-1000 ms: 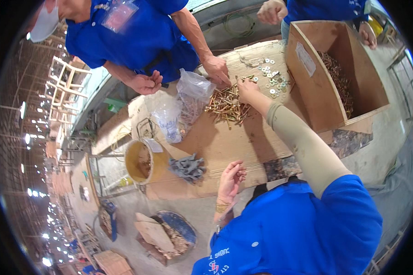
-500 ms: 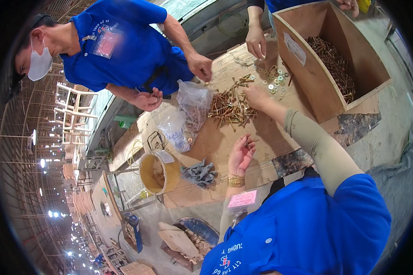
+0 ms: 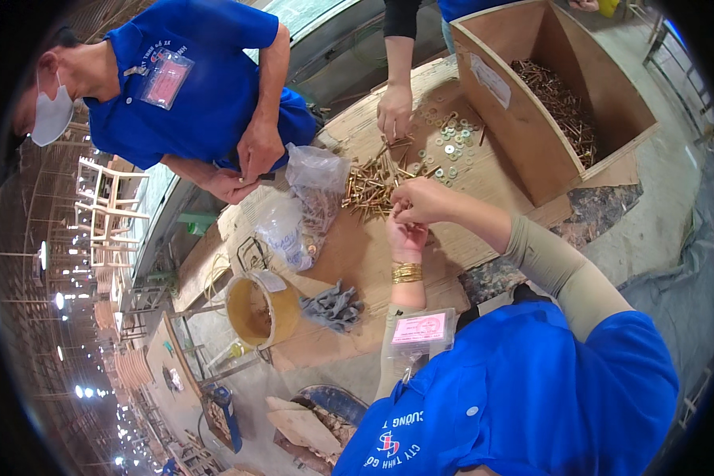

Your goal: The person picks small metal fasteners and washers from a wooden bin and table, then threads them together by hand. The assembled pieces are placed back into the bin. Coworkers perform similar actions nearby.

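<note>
My right hand (image 3: 425, 198), fingers pinched together, meets my left hand (image 3: 406, 235) over the near side of a heap of gold-coloured screws (image 3: 366, 190). The left palm is turned up with its fingers curled, partly covered by the right hand; gold bangles (image 3: 407, 273) circle that wrist. Whatever lies between my fingers is too small and hidden to name. Beyond my right hand, loose flat washers (image 3: 449, 149) are scattered on the cardboard-covered table (image 3: 349, 266).
A wooden box (image 3: 516, 127) of screws stands at the right. Left of the heap are clear plastic bags (image 3: 282, 230), a yellow bucket (image 3: 289, 317) and a grey glove (image 3: 332, 307). Across the table, one co-worker's hands (image 3: 250, 163) are together; another's hand (image 3: 394, 111) reaches to the heap.
My right hand has come back from the heap to my left hand. The masked co-worker's hands have come together, and the other co-worker's hand has moved left from the washers to the screws.
</note>
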Demonstrator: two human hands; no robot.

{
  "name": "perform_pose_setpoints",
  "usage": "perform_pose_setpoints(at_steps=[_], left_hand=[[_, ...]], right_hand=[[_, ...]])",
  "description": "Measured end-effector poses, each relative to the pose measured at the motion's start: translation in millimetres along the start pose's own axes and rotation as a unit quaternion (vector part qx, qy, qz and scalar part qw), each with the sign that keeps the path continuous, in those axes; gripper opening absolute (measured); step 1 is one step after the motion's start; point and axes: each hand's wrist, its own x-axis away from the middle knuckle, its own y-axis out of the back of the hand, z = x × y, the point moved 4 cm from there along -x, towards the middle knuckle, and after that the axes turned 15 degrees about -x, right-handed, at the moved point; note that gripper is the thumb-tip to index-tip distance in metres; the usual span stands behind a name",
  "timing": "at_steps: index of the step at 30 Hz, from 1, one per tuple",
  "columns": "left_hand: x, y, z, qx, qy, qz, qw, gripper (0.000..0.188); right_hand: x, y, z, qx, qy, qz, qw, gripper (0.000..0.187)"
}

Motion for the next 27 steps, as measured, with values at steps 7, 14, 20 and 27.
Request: perform_pose_setpoints(at_steps=[7, 14, 20, 27], left_hand=[[7, 21, 7, 0.025, 0.063, -0.015, 0.998, 0.021], [26, 9, -1, -0.043, 0.081, -0.083, 0.992, 0.023], [32, -5, -4, -0.078, 0.077, -0.066, 0.992, 0.025], [17, -20, 6, -0.243, 0.024, -0.109, 0.963, 0.023]], right_hand=[[-3, 91, -84, 0.085, -0.139, -0.240, 0.957, 0.023], [-19, 107, -127, 0.229, -0.274, -0.222, 0.907, 0.025], [-25, 98, -115, 0.259, -0.297, -0.130, 0.910, 0.025], [-15, 103, -120, 0.237, -0.297, -0.097, 0.920, 0.029]])
